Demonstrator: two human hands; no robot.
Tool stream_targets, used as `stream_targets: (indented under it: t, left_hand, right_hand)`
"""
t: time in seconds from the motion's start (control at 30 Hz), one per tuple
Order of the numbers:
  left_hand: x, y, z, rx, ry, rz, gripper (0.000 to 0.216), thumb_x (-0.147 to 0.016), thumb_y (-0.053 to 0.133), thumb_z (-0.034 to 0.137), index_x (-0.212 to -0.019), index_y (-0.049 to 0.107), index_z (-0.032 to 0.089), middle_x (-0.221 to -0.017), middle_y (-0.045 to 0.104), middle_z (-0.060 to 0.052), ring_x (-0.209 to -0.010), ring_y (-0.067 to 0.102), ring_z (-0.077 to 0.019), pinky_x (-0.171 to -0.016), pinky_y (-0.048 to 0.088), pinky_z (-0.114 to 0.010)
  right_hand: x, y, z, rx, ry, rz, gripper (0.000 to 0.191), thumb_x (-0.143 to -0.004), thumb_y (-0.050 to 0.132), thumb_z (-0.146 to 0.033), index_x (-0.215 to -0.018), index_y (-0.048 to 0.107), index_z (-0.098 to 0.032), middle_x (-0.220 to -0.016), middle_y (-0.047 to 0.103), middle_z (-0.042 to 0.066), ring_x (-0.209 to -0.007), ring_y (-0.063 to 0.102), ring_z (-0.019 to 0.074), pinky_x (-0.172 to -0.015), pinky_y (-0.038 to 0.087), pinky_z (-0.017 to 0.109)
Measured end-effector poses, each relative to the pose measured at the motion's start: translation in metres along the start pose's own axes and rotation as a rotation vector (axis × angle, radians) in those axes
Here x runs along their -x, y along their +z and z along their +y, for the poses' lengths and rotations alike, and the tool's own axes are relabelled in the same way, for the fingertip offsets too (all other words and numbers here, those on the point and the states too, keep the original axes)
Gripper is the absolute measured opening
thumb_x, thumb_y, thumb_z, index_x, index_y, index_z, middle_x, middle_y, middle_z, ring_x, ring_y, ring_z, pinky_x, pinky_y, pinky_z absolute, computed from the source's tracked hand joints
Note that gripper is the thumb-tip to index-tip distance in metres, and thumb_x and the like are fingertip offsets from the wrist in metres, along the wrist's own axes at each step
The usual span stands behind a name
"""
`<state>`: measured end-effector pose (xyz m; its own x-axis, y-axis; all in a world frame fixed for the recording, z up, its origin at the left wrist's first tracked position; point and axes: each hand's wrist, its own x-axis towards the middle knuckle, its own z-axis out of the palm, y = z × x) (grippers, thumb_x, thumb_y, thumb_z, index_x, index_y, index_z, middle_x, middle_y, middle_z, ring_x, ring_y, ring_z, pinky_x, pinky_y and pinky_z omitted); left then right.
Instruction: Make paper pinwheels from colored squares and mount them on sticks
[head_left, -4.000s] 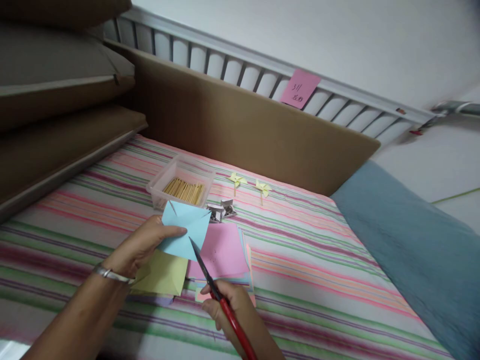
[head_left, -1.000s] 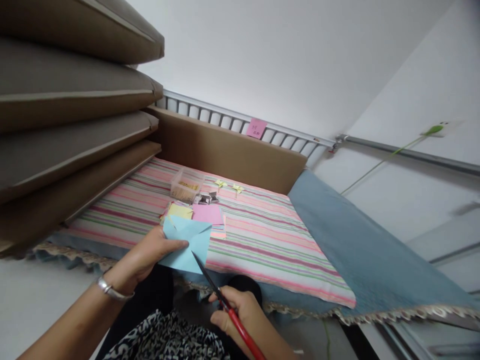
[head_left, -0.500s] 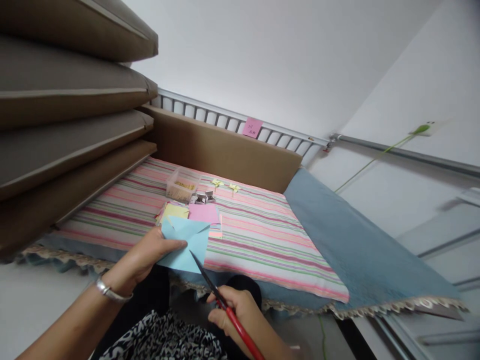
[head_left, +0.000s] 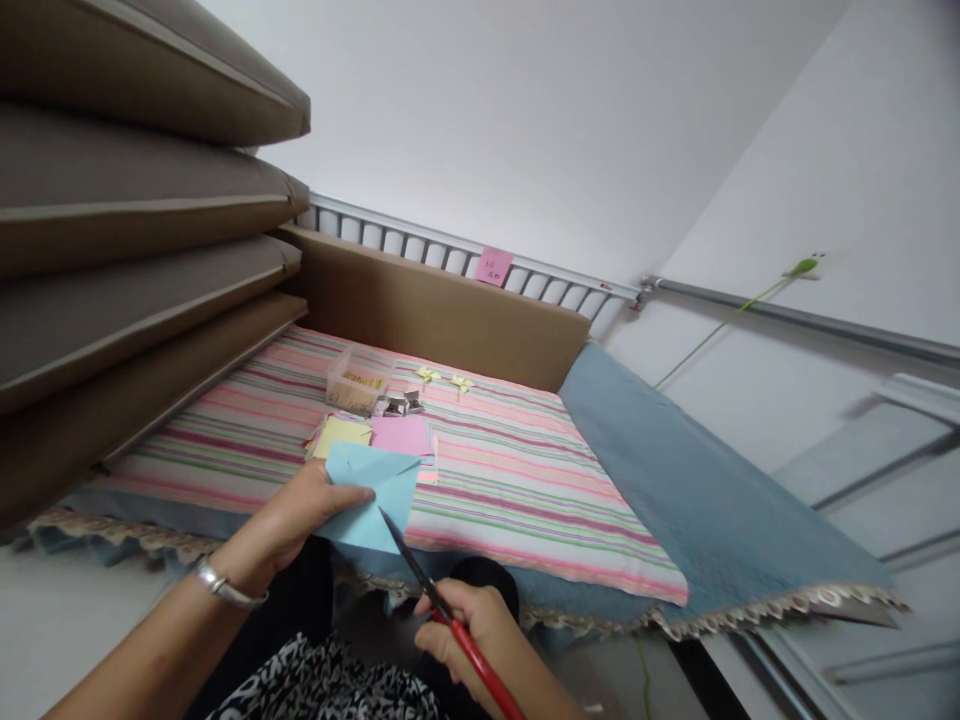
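My left hand (head_left: pixel 289 520) pinches a light blue paper square (head_left: pixel 375 495) with cut slits, held in the air above the near edge of the striped cloth. My right hand (head_left: pixel 469 625) grips red-handled scissors (head_left: pixel 442 610). Their blade tip touches the lower edge of the blue paper. A silver bracelet sits on my left wrist.
On the striped cloth (head_left: pixel 525 490) lie yellow and pink paper squares (head_left: pixel 375 436), a clear box of wooden sticks (head_left: pixel 357 383), metal clips (head_left: pixel 400 403) and two small yellow pinwheels (head_left: pixel 444 379). Stacked brown cushions (head_left: pixel 112 280) rise on the left. A blue blanket (head_left: pixel 697 500) lies on the right.
Four seconds ago my view was close over the table; now it is further back and higher. Both hands keep their hold on the paper and scissors, with little shift in the last second.
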<state>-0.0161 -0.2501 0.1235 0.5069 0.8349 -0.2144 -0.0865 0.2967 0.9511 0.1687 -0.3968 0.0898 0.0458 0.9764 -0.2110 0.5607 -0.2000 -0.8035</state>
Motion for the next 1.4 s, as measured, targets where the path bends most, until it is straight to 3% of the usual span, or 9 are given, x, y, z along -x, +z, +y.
stream_targets:
  t: [0.23, 0.43, 0.57, 0.7, 0.93, 1.13, 1.2, 1.3, 1.4]
  left_hand:
    - [-0.007, -0.001, -0.004, 0.028, -0.028, 0.047, 0.03, -0.053, 0.077, 0.018, -0.082, 0.071, 0.01, -0.074, 0.074, -0.01, -0.064, 0.066, -0.0252, -0.064, 0.05, -0.033]
    - [-0.024, -0.049, -0.018, 0.153, -0.041, 0.215, 0.031, -0.056, 0.079, 0.016, -0.085, 0.069, 0.016, -0.078, 0.075, -0.008, -0.066, 0.068, -0.0251, -0.06, 0.054, -0.031]
    - [-0.035, -0.079, -0.036, 0.285, -0.035, 0.294, 0.026, -0.061, 0.076, 0.012, -0.085, 0.067, 0.016, -0.075, 0.074, -0.006, -0.063, 0.068, -0.0226, -0.057, 0.055, -0.03]
    - [-0.046, -0.097, -0.056, 0.387, -0.106, 0.367, 0.03, -0.063, 0.075, 0.01, -0.09, 0.065, 0.018, -0.078, 0.074, -0.004, -0.066, 0.069, -0.0215, -0.059, 0.056, -0.028]
    - [-0.054, -0.107, -0.066, 0.509, -0.198, 0.426, 0.031, -0.067, 0.07, 0.009, -0.096, 0.06, 0.015, -0.069, 0.071, -0.003, -0.054, 0.066, -0.0187, -0.051, 0.055, -0.026]
    - [-0.057, -0.108, -0.042, 0.708, -0.136, 0.431, 0.037, -0.077, 0.061, 0.011, -0.113, 0.057, 0.012, -0.097, 0.072, -0.01, -0.08, 0.069, -0.0212, -0.073, 0.056, -0.03]
    - [-0.058, -0.104, -0.034, 0.744, -0.089, 0.388, 0.038, -0.079, 0.058, 0.014, -0.118, 0.056, 0.013, -0.105, 0.069, -0.011, -0.088, 0.068, -0.0223, -0.08, 0.055, -0.033]
    - [-0.058, -0.09, -0.027, 0.773, -0.092, 0.339, 0.038, -0.082, 0.055, 0.016, -0.12, 0.055, 0.012, -0.111, 0.067, -0.011, -0.095, 0.065, -0.0233, -0.084, 0.053, -0.035]
    - [-0.052, -0.075, -0.027, 0.776, -0.092, 0.295, 0.036, -0.084, 0.054, 0.019, -0.119, 0.056, 0.012, -0.111, 0.067, -0.01, -0.098, 0.064, -0.024, -0.086, 0.05, -0.035]
  right_hand:
    - [0.005, -0.006, -0.002, 0.107, -0.033, -0.01, 0.022, -0.072, 0.059, -0.022, -0.093, 0.066, -0.021, -0.066, 0.058, -0.001, -0.057, 0.049, 0.0117, -0.052, 0.035, 0.019]
    - [-0.014, -0.01, 0.043, 0.293, -0.013, -0.083, 0.037, -0.07, 0.055, -0.015, -0.105, 0.062, -0.026, -0.071, 0.063, -0.001, -0.06, 0.056, 0.0137, -0.052, 0.034, 0.02]
    - [-0.065, -0.01, 0.078, 0.424, 0.028, 0.127, 0.04, -0.068, 0.067, -0.025, -0.107, 0.063, -0.024, -0.087, 0.068, 0.003, -0.077, 0.062, 0.0194, -0.064, 0.04, 0.023]
    - [-0.133, -0.013, 0.084, 0.574, 0.091, 0.282, 0.05, -0.073, 0.065, -0.038, -0.12, 0.057, -0.025, -0.104, 0.067, 0.008, -0.094, 0.062, 0.0238, -0.077, 0.042, 0.027]
    - [-0.238, -0.023, 0.071, 0.579, 0.118, 0.311, 0.05, -0.078, 0.059, -0.029, -0.127, 0.05, -0.022, -0.11, 0.063, 0.013, -0.102, 0.058, 0.0261, -0.085, 0.038, 0.033]
    - [-0.265, -0.024, 0.052, 0.344, 0.057, 0.252, 0.043, -0.076, 0.058, -0.019, -0.118, 0.057, -0.01, -0.123, 0.055, 0.02, -0.121, 0.043, 0.0303, -0.101, 0.029, 0.039]
    - [-0.254, -0.003, 0.037, 0.211, 0.029, 0.212, 0.039, -0.084, 0.05, -0.03, -0.117, 0.057, -0.012, -0.12, 0.058, 0.017, -0.116, 0.05, 0.0266, -0.096, 0.037, 0.037]
    - [-0.229, 0.049, 0.007, -0.066, 0.005, 0.075, 0.049, -0.091, 0.032, -0.051, -0.112, 0.059, -0.017, -0.097, 0.068, 0.01, -0.085, 0.065, 0.0189, -0.071, 0.05, 0.03]
    - [-0.211, 0.095, -0.019, -0.738, 0.05, -0.008, 0.055, -0.072, 0.059, -0.063, -0.097, 0.061, -0.014, -0.078, 0.067, 0.007, -0.07, 0.064, 0.0166, -0.06, 0.048, 0.025]
